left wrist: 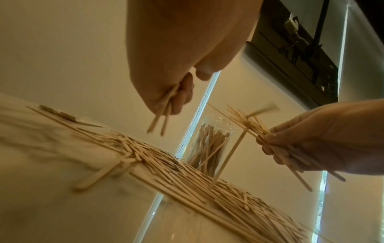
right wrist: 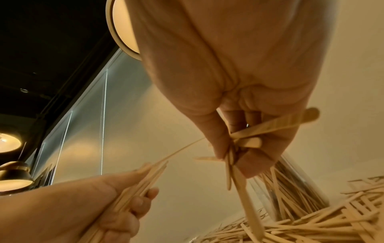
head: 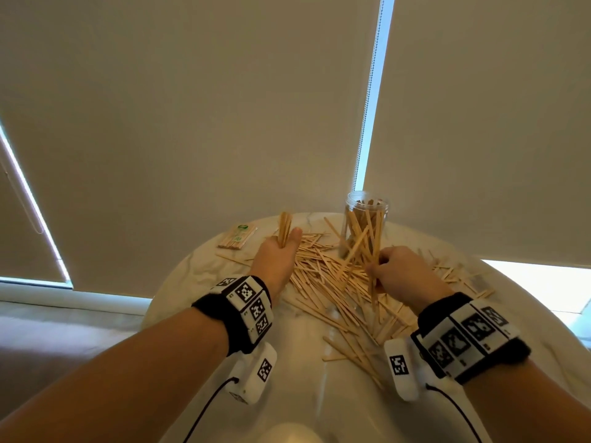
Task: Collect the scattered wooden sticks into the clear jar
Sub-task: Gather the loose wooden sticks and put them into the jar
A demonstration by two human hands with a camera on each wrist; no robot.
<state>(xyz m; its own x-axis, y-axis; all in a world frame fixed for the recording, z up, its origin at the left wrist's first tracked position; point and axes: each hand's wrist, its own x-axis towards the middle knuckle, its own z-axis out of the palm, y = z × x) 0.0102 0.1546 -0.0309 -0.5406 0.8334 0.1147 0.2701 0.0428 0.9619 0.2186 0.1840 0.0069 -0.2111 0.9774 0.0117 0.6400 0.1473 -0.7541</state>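
Several pale wooden sticks [head: 323,282] lie heaped across the round marble table [head: 198,282]. A clear jar [head: 366,222] stands upright at the far edge, partly filled with sticks. My left hand [head: 278,254] is raised left of the heap and grips a small upright bundle of sticks [head: 284,228]. My right hand [head: 399,270] hovers just in front of the jar, fingers curled round a messy fan of sticks [head: 364,247] that cross in front of it. In the left wrist view the left hand [left wrist: 172,97] pinches a few sticks above the pile [left wrist: 187,172]. In the right wrist view the right hand [right wrist: 239,148] clamps crossed sticks.
A small wrapped packet of sticks [head: 238,236] lies at the table's far left. More loose sticks [head: 454,273] spread right of the jar. Roller blinds [head: 224,107] hang close behind the table. The near table surface [head: 297,394] is bare.
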